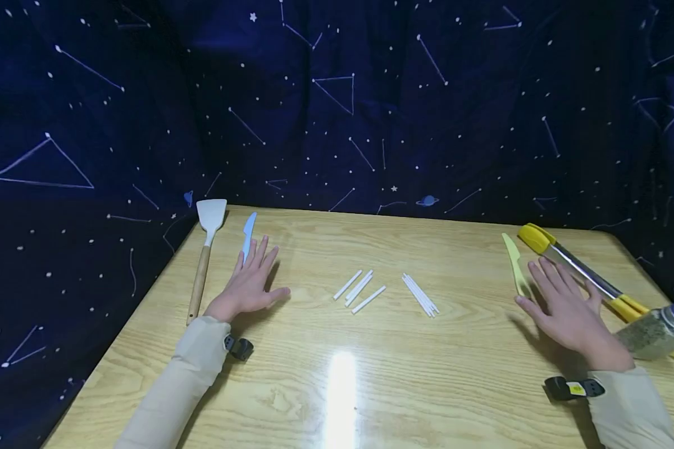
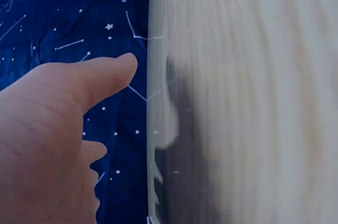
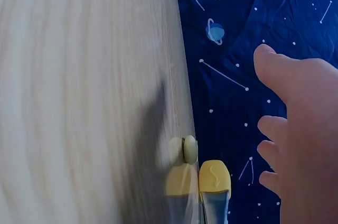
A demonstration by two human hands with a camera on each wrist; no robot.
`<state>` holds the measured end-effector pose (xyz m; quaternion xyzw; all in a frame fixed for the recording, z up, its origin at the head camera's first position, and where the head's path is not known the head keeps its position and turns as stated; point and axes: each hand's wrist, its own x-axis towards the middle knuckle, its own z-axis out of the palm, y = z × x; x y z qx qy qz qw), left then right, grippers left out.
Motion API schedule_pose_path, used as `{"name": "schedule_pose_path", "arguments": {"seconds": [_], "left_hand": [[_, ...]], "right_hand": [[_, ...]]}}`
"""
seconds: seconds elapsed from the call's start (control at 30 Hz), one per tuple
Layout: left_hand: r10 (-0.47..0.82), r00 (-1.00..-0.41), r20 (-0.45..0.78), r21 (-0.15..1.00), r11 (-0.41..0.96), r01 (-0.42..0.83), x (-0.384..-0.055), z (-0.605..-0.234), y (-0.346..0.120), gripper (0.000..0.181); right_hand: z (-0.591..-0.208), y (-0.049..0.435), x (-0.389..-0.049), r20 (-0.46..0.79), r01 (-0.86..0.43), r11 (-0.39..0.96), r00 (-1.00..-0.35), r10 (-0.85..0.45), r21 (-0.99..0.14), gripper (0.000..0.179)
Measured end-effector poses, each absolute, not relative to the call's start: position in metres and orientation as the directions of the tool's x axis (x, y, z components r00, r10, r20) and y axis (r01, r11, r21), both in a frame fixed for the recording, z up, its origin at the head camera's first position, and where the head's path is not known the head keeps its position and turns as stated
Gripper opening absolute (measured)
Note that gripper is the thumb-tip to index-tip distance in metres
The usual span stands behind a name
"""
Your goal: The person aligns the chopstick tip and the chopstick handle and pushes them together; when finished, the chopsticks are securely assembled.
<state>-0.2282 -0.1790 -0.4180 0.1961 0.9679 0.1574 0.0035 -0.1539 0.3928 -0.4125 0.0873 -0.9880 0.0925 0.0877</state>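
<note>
My left hand (image 1: pixel 249 288), fingers spread, hovers near a blue plastic knife (image 1: pixel 249 232) and covers the knife's lower part in the head view. To its left lies a spatula (image 1: pixel 201 274) with a white blade and wooden handle. At the right, my right hand (image 1: pixel 567 308) has its fingers extended and holds nothing. Beside it lie a yellow-green plastic knife (image 1: pixel 513 259) and yellow-tipped metal tongs (image 1: pixel 584 271), partly hidden by that hand. Several short white sticks lie mid-table, a loose group (image 1: pixel 359 288) and a tight bundle (image 1: pixel 420 294).
A glass jar (image 1: pixel 657 330) of dried green flakes lies on its side by the right wrist, over the tongs' handle end. The wooden table (image 1: pixel 427 386) ends at a dark blue starry curtain (image 1: pixel 337 125) behind and at the left.
</note>
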Motion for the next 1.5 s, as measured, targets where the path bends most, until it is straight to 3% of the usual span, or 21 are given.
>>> {"name": "schedule_pose_path", "arguments": {"seconds": [0.2,0.63,0.83,1.1,1.5], "left_hand": [[0.375,-0.920,0.116,0.328,0.860,0.392,-0.231,-0.418,-0.176,0.085],[0.434,-0.868,0.241,0.520,0.697,0.494,-0.228,-0.426,-0.163,0.067],[0.463,-0.858,0.221,0.553,0.665,0.502,-0.226,-0.429,-0.155,0.056],[0.490,-0.854,0.174,0.749,0.497,0.438,-0.232,-0.436,-0.140,0.048],[0.495,-0.823,0.279,0.724,0.455,0.519,-0.232,-0.447,-0.112,0.020]], "right_hand": [[-0.407,0.383,-0.157,0.234,-0.216,0.945,-0.959,-0.159,-0.247,0.073],[-0.409,0.332,-0.169,0.316,-0.330,0.886,-0.921,-0.226,-0.326,0.046],[-0.409,0.313,-0.174,0.323,-0.346,0.875,-0.916,-0.237,-0.339,0.034],[-0.409,0.299,-0.180,0.314,-0.326,0.875,-0.924,-0.217,-0.357,0.028],[-0.424,0.271,-0.188,0.301,-0.391,0.827,-0.910,-0.284,-0.403,0.019]]}}
